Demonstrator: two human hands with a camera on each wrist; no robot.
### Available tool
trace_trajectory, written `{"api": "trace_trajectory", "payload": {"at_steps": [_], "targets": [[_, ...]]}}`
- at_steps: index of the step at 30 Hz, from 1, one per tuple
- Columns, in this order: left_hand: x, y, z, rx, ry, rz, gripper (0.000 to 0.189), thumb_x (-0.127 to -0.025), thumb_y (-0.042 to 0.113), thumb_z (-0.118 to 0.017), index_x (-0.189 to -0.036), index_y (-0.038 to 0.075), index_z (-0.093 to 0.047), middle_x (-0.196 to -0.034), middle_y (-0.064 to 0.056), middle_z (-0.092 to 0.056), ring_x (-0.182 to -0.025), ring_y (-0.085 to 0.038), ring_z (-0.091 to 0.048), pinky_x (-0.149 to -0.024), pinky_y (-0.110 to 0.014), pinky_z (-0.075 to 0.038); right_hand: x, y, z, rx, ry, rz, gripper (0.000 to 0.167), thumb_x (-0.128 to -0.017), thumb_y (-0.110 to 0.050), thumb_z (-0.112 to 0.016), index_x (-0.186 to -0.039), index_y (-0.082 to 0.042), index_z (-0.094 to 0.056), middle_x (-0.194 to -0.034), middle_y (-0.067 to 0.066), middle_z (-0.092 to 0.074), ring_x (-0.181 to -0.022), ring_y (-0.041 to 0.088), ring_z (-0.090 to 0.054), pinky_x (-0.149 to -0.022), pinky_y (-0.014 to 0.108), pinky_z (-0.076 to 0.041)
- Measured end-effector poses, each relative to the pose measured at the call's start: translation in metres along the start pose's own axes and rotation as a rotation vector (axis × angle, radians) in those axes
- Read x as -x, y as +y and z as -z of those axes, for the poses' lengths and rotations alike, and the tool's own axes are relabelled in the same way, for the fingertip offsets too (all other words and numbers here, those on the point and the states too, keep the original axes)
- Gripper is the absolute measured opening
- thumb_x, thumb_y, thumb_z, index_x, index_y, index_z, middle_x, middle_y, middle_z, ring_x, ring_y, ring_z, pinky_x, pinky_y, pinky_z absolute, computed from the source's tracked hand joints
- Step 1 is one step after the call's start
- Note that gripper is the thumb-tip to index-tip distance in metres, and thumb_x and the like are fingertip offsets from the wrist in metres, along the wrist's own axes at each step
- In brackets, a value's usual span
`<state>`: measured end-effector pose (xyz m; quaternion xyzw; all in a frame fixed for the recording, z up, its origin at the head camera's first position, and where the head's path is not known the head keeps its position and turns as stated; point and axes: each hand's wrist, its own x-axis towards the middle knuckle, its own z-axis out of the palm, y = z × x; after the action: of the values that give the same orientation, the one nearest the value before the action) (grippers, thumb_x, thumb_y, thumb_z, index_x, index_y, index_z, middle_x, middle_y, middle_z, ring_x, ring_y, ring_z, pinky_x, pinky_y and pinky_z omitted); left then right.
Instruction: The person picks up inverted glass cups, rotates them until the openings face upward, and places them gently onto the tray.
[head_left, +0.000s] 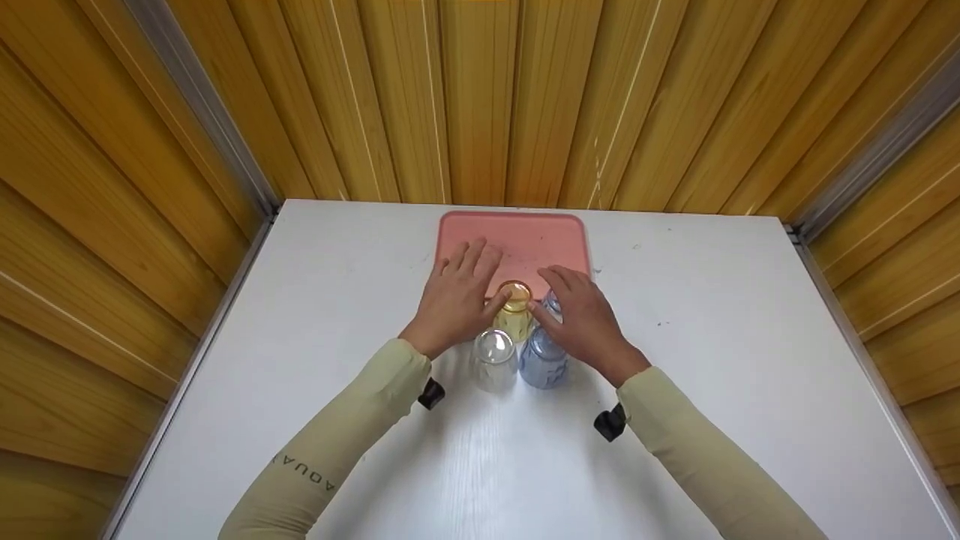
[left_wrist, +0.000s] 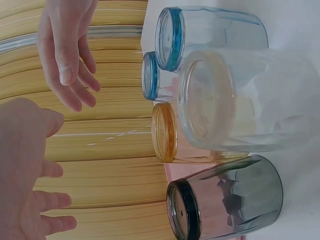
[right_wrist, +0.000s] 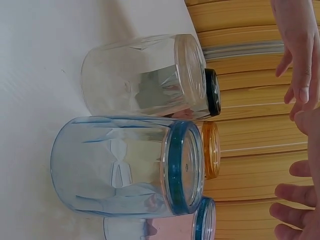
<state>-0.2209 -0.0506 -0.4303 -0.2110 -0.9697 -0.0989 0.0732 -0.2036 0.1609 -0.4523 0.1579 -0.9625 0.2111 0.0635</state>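
Observation:
Upside-down drinking glasses stand close together: a clear glass [head_left: 494,369] and a blue glass [head_left: 543,366] in front, a yellow glass [head_left: 514,326] behind them. A second blue glass [head_left: 553,301] is partly covered by my right hand [head_left: 586,319] in the head view. The left wrist view also shows a dark grey glass [left_wrist: 240,197], hidden in the head view. My left hand [head_left: 454,304] hovers over the left side of the group, fingers spread and extended. Over the right side is my right hand, fingers loosely bent. Both hands hold nothing.
A pink tray [head_left: 525,232] lies flat behind the glasses, near the back edge of the white table [head_left: 360,285]. Wood-patterned panels [head_left: 480,105] with metal posts rise at the back and both sides. A dark wrist-camera mount [head_left: 610,423] sits below my right wrist.

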Motion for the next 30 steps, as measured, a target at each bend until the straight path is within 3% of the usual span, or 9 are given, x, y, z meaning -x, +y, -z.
{"api": "trace_trajectory", "payload": {"at_steps": [14, 22, 30], "targets": [[0.003, 0.002, -0.004, 0.016, 0.034, -0.025, 0.066, -0.096, 0.052, -0.046, -0.151, 0.02, -0.028, -0.158, -0.009, -0.031, -0.144, -0.033, -0.031, -0.115, -0.053, -0.03, 0.006, 0.0, -0.002, 0.023, 0.029, 0.03, 0.051, -0.094, -0.044, -0.058, -0.135, -0.015, -0.049, -0.135, 0.006, -0.051, -0.125, 0.025, -0.049, -0.106, 0.047, -0.044], [0.005, 0.004, -0.005, 0.023, 0.03, -0.028, 0.065, -0.096, 0.051, -0.048, -0.151, 0.02, -0.029, -0.157, -0.006, -0.032, -0.144, -0.031, -0.032, -0.114, -0.053, -0.033, 0.01, 0.002, -0.003, 0.023, -0.01, 0.027, 0.045, -0.094, -0.044, -0.059, -0.127, -0.013, -0.054, -0.126, 0.005, -0.055, -0.116, 0.022, -0.054, -0.1, 0.044, -0.05], [0.005, 0.005, -0.008, 0.034, 0.032, -0.029, 0.064, -0.095, 0.048, -0.052, -0.149, 0.021, -0.032, -0.158, -0.004, -0.03, -0.143, -0.028, -0.032, -0.111, -0.052, -0.036, 0.014, 0.007, -0.005, 0.044, -0.063, 0.026, 0.044, -0.093, -0.046, -0.058, -0.125, -0.016, -0.054, -0.132, 0.005, -0.053, -0.123, 0.023, -0.052, -0.103, 0.045, -0.048]]}}
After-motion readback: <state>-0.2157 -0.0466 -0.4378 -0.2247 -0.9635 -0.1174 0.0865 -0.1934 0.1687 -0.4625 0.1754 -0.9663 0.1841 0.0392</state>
